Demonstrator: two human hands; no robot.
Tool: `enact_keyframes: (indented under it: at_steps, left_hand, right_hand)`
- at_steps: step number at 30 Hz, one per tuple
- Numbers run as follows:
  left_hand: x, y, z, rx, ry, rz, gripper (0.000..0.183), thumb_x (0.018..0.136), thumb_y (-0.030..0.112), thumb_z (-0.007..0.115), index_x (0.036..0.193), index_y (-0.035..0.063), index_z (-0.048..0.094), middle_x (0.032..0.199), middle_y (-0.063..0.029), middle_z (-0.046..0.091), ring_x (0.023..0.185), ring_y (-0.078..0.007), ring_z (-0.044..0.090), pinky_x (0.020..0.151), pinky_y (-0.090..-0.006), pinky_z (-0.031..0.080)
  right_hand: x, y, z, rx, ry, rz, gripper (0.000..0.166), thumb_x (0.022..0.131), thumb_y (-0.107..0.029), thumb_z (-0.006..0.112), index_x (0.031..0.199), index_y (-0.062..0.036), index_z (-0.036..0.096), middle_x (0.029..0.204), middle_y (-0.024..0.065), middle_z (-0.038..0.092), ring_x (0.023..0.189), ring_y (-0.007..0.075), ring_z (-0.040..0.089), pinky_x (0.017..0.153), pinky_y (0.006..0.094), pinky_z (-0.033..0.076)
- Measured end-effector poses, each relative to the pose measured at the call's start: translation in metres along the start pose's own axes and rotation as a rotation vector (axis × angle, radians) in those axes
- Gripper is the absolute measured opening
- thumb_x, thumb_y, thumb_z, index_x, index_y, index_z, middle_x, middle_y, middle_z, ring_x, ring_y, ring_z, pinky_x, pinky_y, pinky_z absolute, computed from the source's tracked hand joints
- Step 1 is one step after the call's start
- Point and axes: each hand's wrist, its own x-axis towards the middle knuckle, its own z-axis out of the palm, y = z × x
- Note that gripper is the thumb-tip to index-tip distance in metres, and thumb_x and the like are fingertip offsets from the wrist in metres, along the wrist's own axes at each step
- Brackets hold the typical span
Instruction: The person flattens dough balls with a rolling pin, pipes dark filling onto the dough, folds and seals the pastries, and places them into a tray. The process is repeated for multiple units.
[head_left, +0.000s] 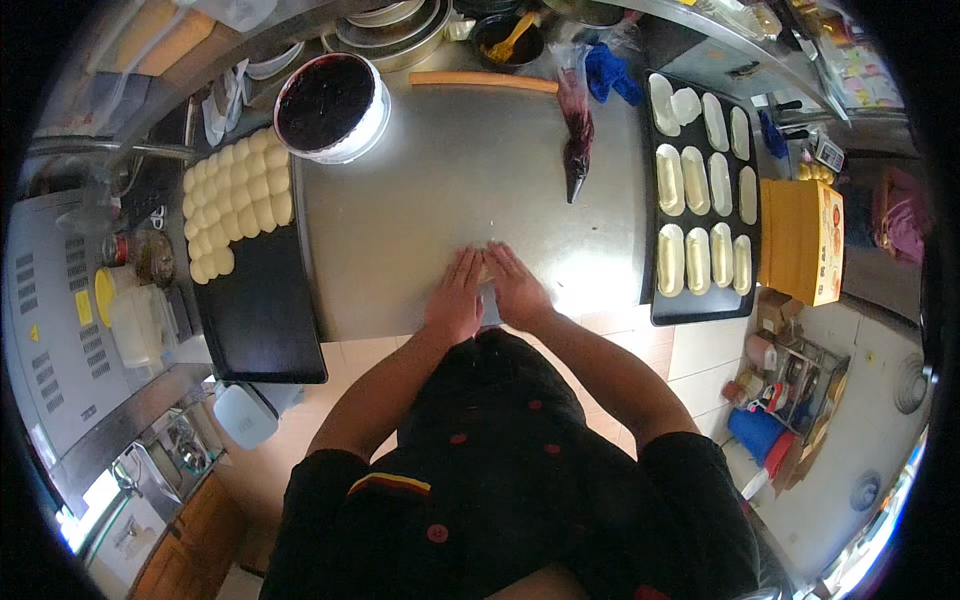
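My left hand (455, 292) and my right hand (517, 287) lie close together at the near edge of a steel worktable (465, 180). Their fingers are straight and held together, with the fingertips nearly meeting. A sliver of something pale, perhaps dough (487, 277), shows between the palms; most of it is hidden under them. To the left, a black baking tray (262, 315) bears several smooth dough balls (240, 187) packed side by side at its far end. On the right, another black tray (703, 304) holds several oval paper cups (697, 259), seemingly without filling.
A white tub of dark filling (327, 105) stands at the back left. Along the back lie a wooden rolling pin (484, 80), a piping bag with dark filling (577, 139) and a blue cloth (611, 73). A yellow carton (799, 240) is beyond the right tray.
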Motion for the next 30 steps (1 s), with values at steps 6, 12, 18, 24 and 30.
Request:
enact_keyframes:
  at_steps: [6, 12, 18, 24, 30]
  left_hand:
    - [-0.009, -0.006, -0.010, -0.097, -0.106, -0.124, 0.069, 0.091, 0.020, 0.074, 0.153, 0.0051, 0.049, 0.155, -0.0190, 0.049, 0.145, -0.0404, 0.046, 0.123, -0.0502, 0.037]
    - [0.011, -0.019, 0.007, 0.048, -0.118, -0.086, 0.058, 0.084, 0.023, 0.081, 0.136, 0.0077, 0.062, 0.135, -0.0143, 0.058, 0.129, -0.0370, 0.054, 0.112, -0.0508, 0.045]
    - [0.008, -0.028, 0.006, 0.012, -0.038, -0.012, 0.057, 0.081, 0.024, 0.084, 0.132, 0.0084, 0.064, 0.132, -0.0137, 0.059, 0.129, -0.0383, 0.053, 0.112, -0.0520, 0.044]
    - [0.011, -0.041, 0.011, -0.036, -0.121, -0.001, 0.061, 0.080, 0.020, 0.084, 0.136, 0.0101, 0.063, 0.138, -0.0143, 0.058, 0.135, -0.0397, 0.049, 0.116, -0.0514, 0.042]
    - [0.039, -0.037, -0.018, -0.156, -0.345, -0.010, 0.042, 0.079, 0.012, 0.084, 0.118, 0.0067, 0.073, 0.113, -0.0128, 0.073, 0.110, -0.0342, 0.068, 0.100, -0.0461, 0.054]
  right_hand:
    - [-0.016, -0.030, -0.025, 0.070, -0.062, 0.222, 0.071, 0.088, -0.005, 0.070, 0.155, -0.0044, 0.045, 0.158, 0.0195, 0.048, 0.147, 0.0403, 0.045, 0.124, 0.0481, 0.038]
    - [0.004, -0.030, -0.010, -0.061, -0.105, 0.233, 0.070, 0.085, -0.008, 0.076, 0.150, -0.0072, 0.051, 0.147, 0.0189, 0.055, 0.138, 0.0423, 0.050, 0.115, 0.0503, 0.045]
    - [0.001, -0.039, -0.005, -0.064, -0.002, 0.242, 0.059, 0.088, -0.014, 0.076, 0.143, -0.0066, 0.056, 0.145, 0.0193, 0.054, 0.133, 0.0414, 0.052, 0.111, 0.0494, 0.046]
    - [0.002, -0.032, 0.011, -0.184, -0.146, 0.303, 0.064, 0.094, -0.016, 0.067, 0.153, -0.0027, 0.048, 0.156, 0.0203, 0.047, 0.141, 0.0407, 0.046, 0.121, 0.0460, 0.041]
    - [0.007, -0.028, 0.001, -0.094, -0.151, 0.440, 0.039, 0.084, -0.013, 0.068, 0.123, -0.0101, 0.070, 0.130, 0.0139, 0.065, 0.126, 0.0347, 0.057, 0.113, 0.0455, 0.044]
